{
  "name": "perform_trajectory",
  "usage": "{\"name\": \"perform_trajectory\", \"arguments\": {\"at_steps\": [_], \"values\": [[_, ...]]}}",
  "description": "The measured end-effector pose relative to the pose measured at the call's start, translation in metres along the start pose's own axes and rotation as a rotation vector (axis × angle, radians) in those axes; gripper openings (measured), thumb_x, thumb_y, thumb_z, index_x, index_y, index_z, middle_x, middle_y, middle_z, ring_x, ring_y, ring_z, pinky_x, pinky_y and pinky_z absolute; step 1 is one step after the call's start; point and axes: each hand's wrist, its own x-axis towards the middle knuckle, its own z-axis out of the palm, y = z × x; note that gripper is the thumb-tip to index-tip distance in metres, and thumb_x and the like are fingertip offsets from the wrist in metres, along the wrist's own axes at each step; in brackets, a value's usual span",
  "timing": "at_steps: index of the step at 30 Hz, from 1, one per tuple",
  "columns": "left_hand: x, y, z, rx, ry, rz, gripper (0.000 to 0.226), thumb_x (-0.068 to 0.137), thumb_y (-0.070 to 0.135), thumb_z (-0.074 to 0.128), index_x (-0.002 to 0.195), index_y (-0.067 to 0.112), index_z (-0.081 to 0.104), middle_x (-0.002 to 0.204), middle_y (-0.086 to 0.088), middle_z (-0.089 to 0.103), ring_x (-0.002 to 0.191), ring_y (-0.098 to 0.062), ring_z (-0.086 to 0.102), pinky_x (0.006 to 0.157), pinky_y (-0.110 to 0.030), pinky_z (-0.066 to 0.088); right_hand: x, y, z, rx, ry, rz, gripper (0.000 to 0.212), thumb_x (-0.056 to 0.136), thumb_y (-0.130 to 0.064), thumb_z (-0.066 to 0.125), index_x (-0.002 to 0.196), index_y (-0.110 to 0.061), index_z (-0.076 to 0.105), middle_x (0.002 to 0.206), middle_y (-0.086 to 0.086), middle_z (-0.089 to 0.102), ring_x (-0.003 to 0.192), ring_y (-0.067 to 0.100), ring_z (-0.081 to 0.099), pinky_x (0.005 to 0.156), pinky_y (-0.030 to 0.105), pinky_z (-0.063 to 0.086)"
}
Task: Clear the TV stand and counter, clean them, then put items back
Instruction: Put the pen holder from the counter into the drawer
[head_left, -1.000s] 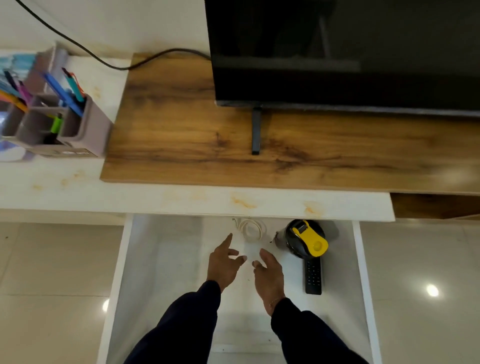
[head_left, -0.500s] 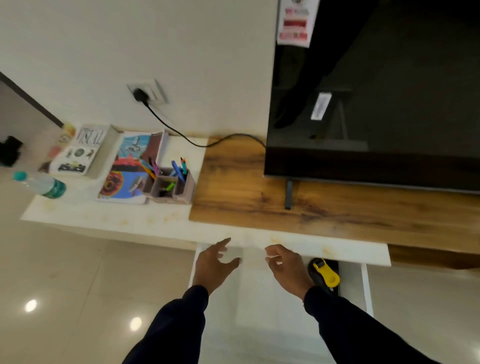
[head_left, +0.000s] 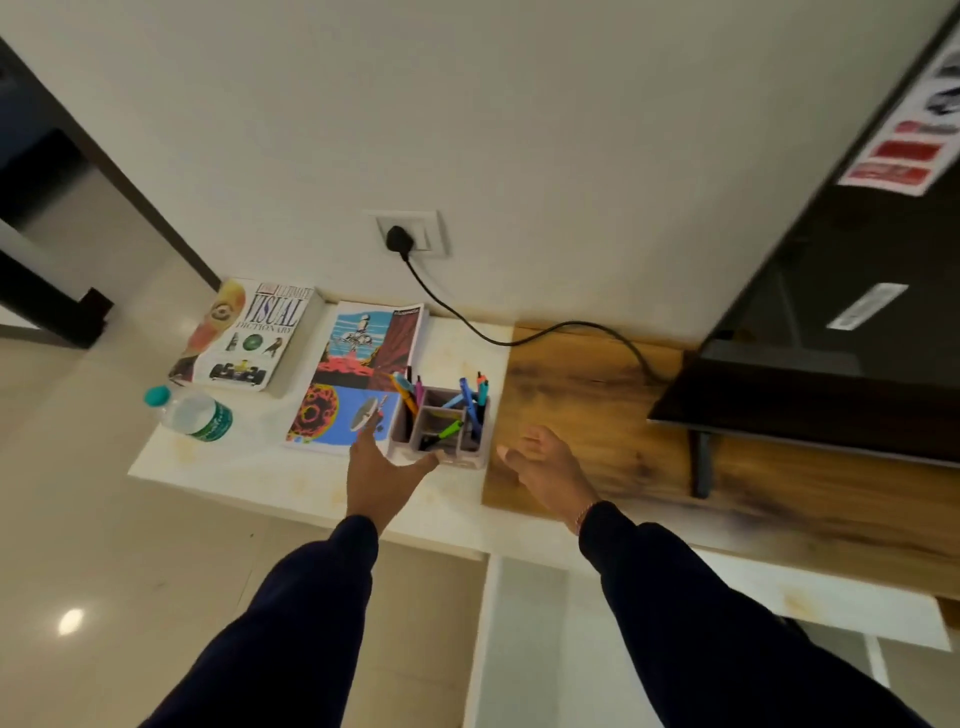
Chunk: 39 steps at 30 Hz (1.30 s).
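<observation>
Television (head_left: 841, 332) cut by right edge

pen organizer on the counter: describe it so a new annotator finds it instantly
Start at the white counter left of the wooden TV stand top. The pen organizer sits near that seam, just right of the colourful space-art book. It is the only upright compartmented box, mauve-grey, with blue, orange and green pens sticking out.

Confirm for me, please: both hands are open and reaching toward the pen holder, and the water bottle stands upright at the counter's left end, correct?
Not quite. The head view shows the water bottle lying on its side, not upright, at the left end of the counter. The rest holds: both the left hand and right hand are open, reaching toward the pen holder.
</observation>
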Motion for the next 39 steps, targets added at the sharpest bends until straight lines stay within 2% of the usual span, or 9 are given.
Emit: {"name": "perform_trajectory", "arguments": {"at_steps": [4, 6, 8, 10, 18, 20, 24, 35, 39], "values": [[0.041, -0.001, -0.013, -0.032, -0.223, -0.085, 0.123, 0.062, 0.061, 0.087, 0.158, 0.021, 0.021, 0.162, -0.001, 0.028, 0.148, -0.024, 0.029, 0.117, -0.045, 0.034, 0.030, -0.025, 0.037, 0.126, 0.006, 0.022, 0.061, 0.095, -0.042, 0.069, 0.145, -0.020, 0.042, 0.137, -0.007, 0.051, 0.128, 0.018, 0.051, 0.101, 0.033, 0.045], [0.049, -0.001, -0.009, -0.088, -0.284, -0.080, 0.091, 0.073, 0.048, 0.086, 0.148, 0.020, 0.041, 0.147, 0.006, 0.049, 0.140, -0.022, 0.041, 0.107, -0.035, 0.042, 0.041, -0.030, 0.052, 0.174, -0.011, 0.017, 0.049, 0.094, -0.044, 0.067, 0.136, -0.021, 0.053, 0.131, -0.005, 0.061, 0.122, 0.020, 0.058, 0.100, 0.036, 0.048], [0.047, 0.000, -0.001, -0.145, -0.294, -0.029, 0.040, 0.081, 0.031, 0.083, 0.114, 0.033, 0.060, 0.106, 0.026, 0.063, 0.116, -0.004, 0.060, 0.081, -0.017, 0.047, 0.042, -0.032, 0.062, 0.198, -0.011, 0.007, 0.036, 0.100, -0.039, 0.061, 0.133, -0.024, 0.059, 0.124, 0.001, 0.065, 0.117, 0.021, 0.060, 0.104, 0.041, 0.047], [0.043, -0.002, 0.000, -0.200, -0.296, 0.023, 0.031, 0.083, 0.026, 0.081, 0.101, 0.040, 0.061, 0.090, 0.033, 0.062, 0.093, 0.018, 0.061, 0.071, -0.007, 0.043, 0.039, -0.032, 0.066, 0.268, 0.013, 0.012, 0.028, 0.103, -0.036, 0.055, 0.127, -0.025, 0.062, 0.122, 0.003, 0.065, 0.116, 0.021, 0.058, 0.108, 0.045, 0.044], [0.001, 0.008, -0.008, -0.232, -0.233, 0.122, 0.040, 0.078, 0.044, 0.083, 0.114, 0.031, 0.070, 0.102, 0.016, 0.075, 0.088, 0.007, 0.065, 0.076, -0.017, 0.047, -0.014, -0.030, 0.044, 0.384, -0.044, -0.014, 0.033, 0.096, -0.044, 0.054, 0.122, -0.026, 0.065, 0.126, 0.015, 0.065, 0.123, 0.032, 0.058, 0.106, 0.045, 0.044], [-0.024, 0.017, -0.007, -0.241, -0.206, 0.135, 0.037, 0.079, 0.042, 0.083, 0.112, 0.031, 0.070, 0.098, 0.017, 0.075, 0.083, 0.009, 0.064, 0.071, -0.013, 0.046, -0.035, -0.024, 0.034, 0.374, -0.038, -0.033, 0.027, 0.099, -0.043, 0.054, 0.120, -0.032, 0.066, 0.122, 0.008, 0.068, 0.120, 0.026, 0.060, 0.105, 0.044, 0.045], [-0.084, 0.022, 0.009, -0.247, -0.183, 0.126, 0.036, 0.078, 0.044, 0.083, 0.111, 0.033, 0.072, 0.098, 0.016, 0.076, 0.093, -0.001, 0.069, 0.086, -0.029, 0.055, -0.084, -0.005, 0.005, 0.320, -0.014, -0.046, 0.016, 0.105, -0.034, 0.051, 0.111, -0.040, 0.064, 0.113, -0.010, 0.068, 0.110, 0.009, 0.060, 0.096, 0.035, 0.044], [-0.244, -0.020, 0.138, -0.186, -0.348, -0.037, 0.049, 0.068, 0.048, 0.089, 0.111, 0.032, 0.071, 0.100, 0.015, 0.076, 0.096, -0.003, 0.070, 0.088, -0.033, 0.057, -0.207, 0.177, -0.083, 0.311, 0.150, 0.136, 0.031, 0.098, -0.025, 0.063, 0.127, -0.034, 0.064, 0.118, -0.015, 0.072, 0.113, 0.007, 0.065, 0.092, 0.029, 0.047], [-0.271, -0.056, 0.193, -0.107, -0.483, -0.124, 0.059, 0.053, 0.062, 0.089, 0.102, 0.032, 0.071, 0.100, 0.010, 0.075, 0.095, -0.009, 0.070, 0.087, -0.037, 0.058, -0.223, 0.254, -0.097, 0.256, 0.228, 0.245, 0.053, 0.080, -0.042, 0.070, 0.131, -0.036, 0.060, 0.121, -0.016, 0.071, 0.112, 0.008, 0.067, 0.096, 0.033, 0.052]]}}
